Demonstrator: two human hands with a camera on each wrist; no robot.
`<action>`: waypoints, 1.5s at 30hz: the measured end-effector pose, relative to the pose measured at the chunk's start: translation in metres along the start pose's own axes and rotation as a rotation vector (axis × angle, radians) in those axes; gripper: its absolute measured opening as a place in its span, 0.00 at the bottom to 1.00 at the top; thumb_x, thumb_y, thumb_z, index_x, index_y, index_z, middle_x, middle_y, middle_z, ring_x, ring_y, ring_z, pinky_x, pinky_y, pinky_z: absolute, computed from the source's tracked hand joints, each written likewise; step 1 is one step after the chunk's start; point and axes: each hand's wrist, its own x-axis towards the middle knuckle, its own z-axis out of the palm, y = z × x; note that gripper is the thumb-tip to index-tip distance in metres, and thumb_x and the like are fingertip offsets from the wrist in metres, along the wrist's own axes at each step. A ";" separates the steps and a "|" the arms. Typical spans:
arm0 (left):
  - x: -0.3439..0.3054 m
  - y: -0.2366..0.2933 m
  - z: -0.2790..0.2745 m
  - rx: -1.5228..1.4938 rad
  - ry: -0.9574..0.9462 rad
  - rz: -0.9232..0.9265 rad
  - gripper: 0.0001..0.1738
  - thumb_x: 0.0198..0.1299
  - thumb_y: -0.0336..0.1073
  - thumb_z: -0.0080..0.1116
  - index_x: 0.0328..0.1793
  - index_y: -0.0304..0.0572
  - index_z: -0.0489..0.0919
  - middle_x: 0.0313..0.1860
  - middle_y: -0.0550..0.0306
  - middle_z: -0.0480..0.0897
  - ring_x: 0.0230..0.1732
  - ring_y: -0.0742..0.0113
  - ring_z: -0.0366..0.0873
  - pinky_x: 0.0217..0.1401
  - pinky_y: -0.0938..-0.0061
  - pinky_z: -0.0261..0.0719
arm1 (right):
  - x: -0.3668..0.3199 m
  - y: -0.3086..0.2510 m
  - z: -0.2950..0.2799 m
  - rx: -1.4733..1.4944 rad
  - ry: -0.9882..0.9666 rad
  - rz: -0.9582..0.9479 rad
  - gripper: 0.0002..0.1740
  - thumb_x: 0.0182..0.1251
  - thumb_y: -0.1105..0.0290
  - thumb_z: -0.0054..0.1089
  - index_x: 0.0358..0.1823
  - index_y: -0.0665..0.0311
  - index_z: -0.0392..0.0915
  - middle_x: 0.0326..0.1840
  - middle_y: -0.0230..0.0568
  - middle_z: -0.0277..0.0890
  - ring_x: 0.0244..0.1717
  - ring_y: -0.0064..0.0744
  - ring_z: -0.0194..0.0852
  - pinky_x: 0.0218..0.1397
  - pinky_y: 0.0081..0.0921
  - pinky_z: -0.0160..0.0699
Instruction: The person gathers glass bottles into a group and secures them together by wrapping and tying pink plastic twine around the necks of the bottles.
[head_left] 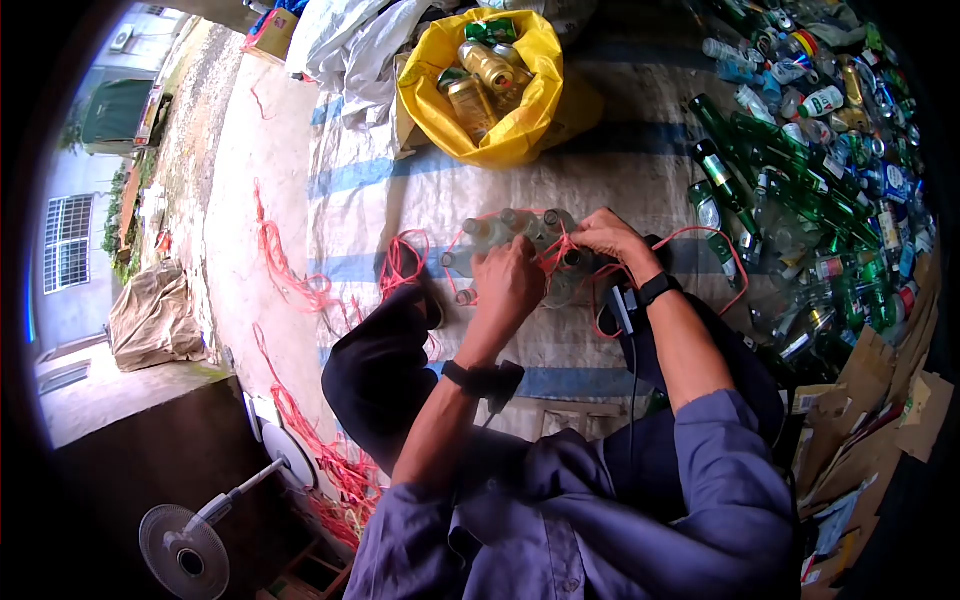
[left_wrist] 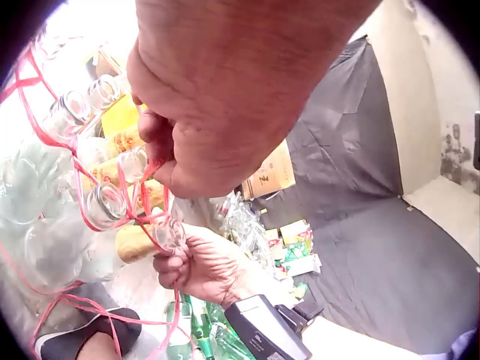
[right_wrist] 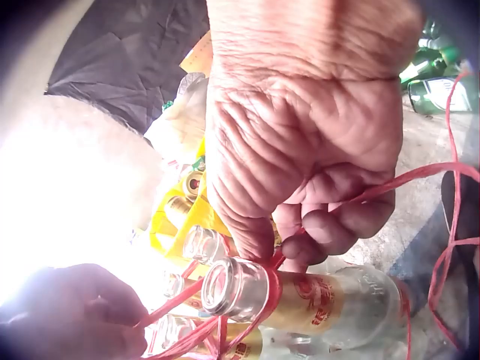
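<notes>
Clear glass bottles [head_left: 480,232] with yellow labels stand bunched on the sheet between the person's legs. Red plastic twine [left_wrist: 77,166] runs round and between their necks. The left hand [head_left: 508,275] pinches the twine close over the bottle tops. Opposite it, the right hand [head_left: 612,237] grips another length of twine, its fingers curled beside a bottle neck [right_wrist: 240,289] that the twine loops in the right wrist view. A loose twine end [right_wrist: 420,176] trails from that hand. The left hand partly hides the bottles in the head view.
A yellow bag [head_left: 548,120] of cans stands beyond the bottles. Green glass bottles [head_left: 720,175] and mixed empties pile up on the right, with flattened cardboard [head_left: 850,410] nearer. Loose twine [head_left: 285,265] lies on the left, near a fan [head_left: 185,550].
</notes>
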 end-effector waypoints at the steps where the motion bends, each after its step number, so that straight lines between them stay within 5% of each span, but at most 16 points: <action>1: -0.001 -0.004 -0.002 0.022 -0.012 0.002 0.04 0.54 0.33 0.54 0.36 0.44 0.76 0.32 0.47 0.83 0.40 0.47 0.81 0.45 0.53 0.66 | 0.000 0.001 0.000 -0.017 -0.002 -0.002 0.20 0.50 0.59 0.66 0.24 0.74 0.81 0.14 0.46 0.69 0.20 0.26 0.64 0.27 0.35 0.69; 8: -0.006 -0.026 -0.003 -0.005 -0.029 -0.048 0.05 0.60 0.34 0.53 0.40 0.43 0.77 0.35 0.43 0.83 0.37 0.38 0.81 0.37 0.48 0.77 | 0.001 0.001 0.003 0.003 -0.010 -0.005 0.20 0.49 0.59 0.65 0.24 0.75 0.80 0.14 0.46 0.67 0.20 0.26 0.63 0.27 0.35 0.69; 21: 0.016 -0.039 0.010 0.211 -0.126 0.012 0.07 0.62 0.36 0.50 0.35 0.45 0.78 0.30 0.44 0.82 0.35 0.42 0.82 0.36 0.49 0.76 | -0.018 -0.009 0.008 0.133 0.089 0.089 0.22 0.51 0.59 0.66 0.21 0.75 0.76 0.13 0.41 0.60 0.19 0.24 0.60 0.24 0.35 0.63; 27: 0.005 -0.045 0.001 0.073 -0.102 0.085 0.10 0.63 0.36 0.49 0.42 0.45 0.81 0.31 0.44 0.82 0.36 0.41 0.83 0.37 0.50 0.77 | -0.033 -0.015 -0.006 0.233 0.166 0.171 0.19 0.52 0.60 0.67 0.18 0.71 0.77 0.12 0.35 0.64 0.17 0.24 0.60 0.22 0.32 0.60; 33: -0.004 -0.020 -0.014 -0.128 0.028 0.190 0.18 0.58 0.40 0.61 0.53 0.41 0.79 0.54 0.42 0.81 0.56 0.44 0.77 0.53 0.56 0.75 | -0.052 -0.033 -0.009 0.271 0.176 0.191 0.17 0.51 0.61 0.68 0.17 0.68 0.79 0.11 0.30 0.66 0.17 0.22 0.61 0.22 0.28 0.60; 36: -0.003 -0.007 -0.005 -0.020 -0.032 0.422 0.39 0.48 0.45 0.70 0.69 0.47 0.72 0.72 0.40 0.66 0.69 0.44 0.66 0.68 0.51 0.63 | -0.046 -0.022 -0.006 0.256 0.147 0.139 0.16 0.50 0.63 0.67 0.18 0.71 0.79 0.11 0.31 0.66 0.17 0.22 0.61 0.22 0.29 0.61; 40: -0.003 0.002 0.007 0.057 -0.126 0.482 0.43 0.45 0.42 0.72 0.71 0.55 0.69 0.77 0.42 0.56 0.68 0.45 0.67 0.63 0.53 0.66 | -0.046 -0.013 0.001 0.181 0.159 -0.014 0.16 0.49 0.64 0.64 0.18 0.73 0.76 0.12 0.34 0.66 0.17 0.22 0.62 0.23 0.30 0.63; 45: 0.005 -0.005 0.013 0.165 -0.215 0.413 0.40 0.43 0.37 0.69 0.68 0.54 0.71 0.75 0.44 0.58 0.64 0.47 0.69 0.58 0.54 0.70 | -0.055 -0.023 0.004 0.195 0.191 -0.019 0.16 0.50 0.63 0.62 0.18 0.73 0.76 0.13 0.37 0.67 0.18 0.22 0.64 0.24 0.29 0.63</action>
